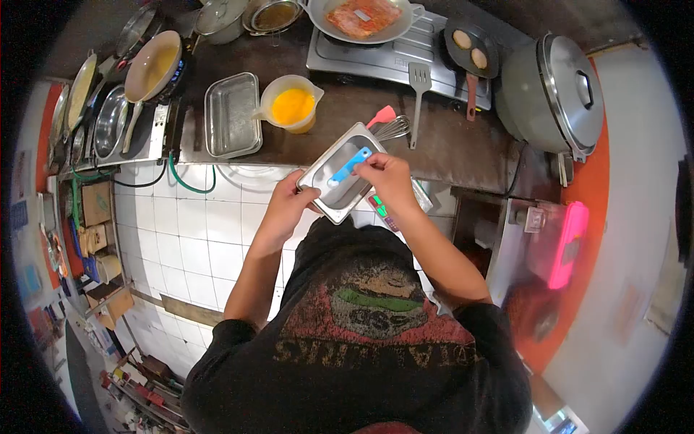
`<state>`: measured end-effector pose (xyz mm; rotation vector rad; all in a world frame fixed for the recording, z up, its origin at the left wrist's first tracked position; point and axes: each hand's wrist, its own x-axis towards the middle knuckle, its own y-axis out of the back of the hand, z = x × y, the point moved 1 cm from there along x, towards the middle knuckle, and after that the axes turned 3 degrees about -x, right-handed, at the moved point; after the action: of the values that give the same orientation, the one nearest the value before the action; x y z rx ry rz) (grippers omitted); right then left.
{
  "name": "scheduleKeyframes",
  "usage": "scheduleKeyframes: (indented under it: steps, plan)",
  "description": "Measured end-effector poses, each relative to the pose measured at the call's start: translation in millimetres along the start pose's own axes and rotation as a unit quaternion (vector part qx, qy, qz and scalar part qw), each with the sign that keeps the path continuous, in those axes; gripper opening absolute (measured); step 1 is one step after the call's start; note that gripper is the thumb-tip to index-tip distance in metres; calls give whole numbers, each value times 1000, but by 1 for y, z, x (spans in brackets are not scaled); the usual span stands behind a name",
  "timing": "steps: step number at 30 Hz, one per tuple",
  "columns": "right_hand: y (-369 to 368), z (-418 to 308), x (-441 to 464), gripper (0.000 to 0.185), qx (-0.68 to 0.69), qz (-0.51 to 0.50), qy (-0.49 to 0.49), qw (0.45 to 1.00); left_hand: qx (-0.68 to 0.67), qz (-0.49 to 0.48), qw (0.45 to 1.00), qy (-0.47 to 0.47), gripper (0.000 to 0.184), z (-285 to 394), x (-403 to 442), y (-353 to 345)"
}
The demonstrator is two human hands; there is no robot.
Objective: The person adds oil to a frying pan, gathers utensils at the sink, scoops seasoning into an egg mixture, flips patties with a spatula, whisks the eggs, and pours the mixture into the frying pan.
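My left hand (291,199) grips the left rim of a small rectangular steel pan (343,207), held tilted over the counter's front edge. Over the pan's inside, my right hand (387,177) pinches a narrow, flat blue thing (350,166) with pale ends; its kind cannot be made out. Just beyond the pan lie a wire whisk (392,129) and a red-headed spatula (383,116). A slotted turner (419,79) rests beside them, its head near the stove.
On the counter stand a jug of yellow liquid (293,106) and a rectangular metal tray (232,145). A stove (340,59) carries a pan of reddish food (363,16) and a small dark pan (483,61). A large lidded pot (522,87) stands right; a frying pan (153,65) sits left.
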<state>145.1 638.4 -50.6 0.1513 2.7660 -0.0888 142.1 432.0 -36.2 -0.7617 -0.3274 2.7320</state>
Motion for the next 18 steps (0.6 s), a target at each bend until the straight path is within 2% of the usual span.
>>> scheduleKeyframes:
  steps: [5,7,8,11,15,16,17,18]
  plan:
    - [-4,1,10,11,12,22,-28,999,-35,68,996,-37,28,-18,-30,11]
    - [-14,-10,16,10,77,45,-74,993,-74,139,987,-39,28,-22,-45,15]
    - [-18,-18,19,10,52,52,-85,994,-88,157,982,-50,26,-21,-54,15]
    - [-35,-25,41,11,138,19,-43,989,-101,220,968,-69,25,-39,-73,36]
    - [-70,-40,82,12,176,42,2,983,-90,261,958,-73,23,-31,-99,69]
    - [-81,-26,107,13,146,71,52,985,-111,283,950,-65,21,-32,-97,80]
    - [-89,-18,123,13,144,72,58,985,-113,279,951,-69,21,-28,-95,90]
    - [-93,-14,133,13,-96,205,133,965,-114,278,951,-80,21,-24,-94,100]
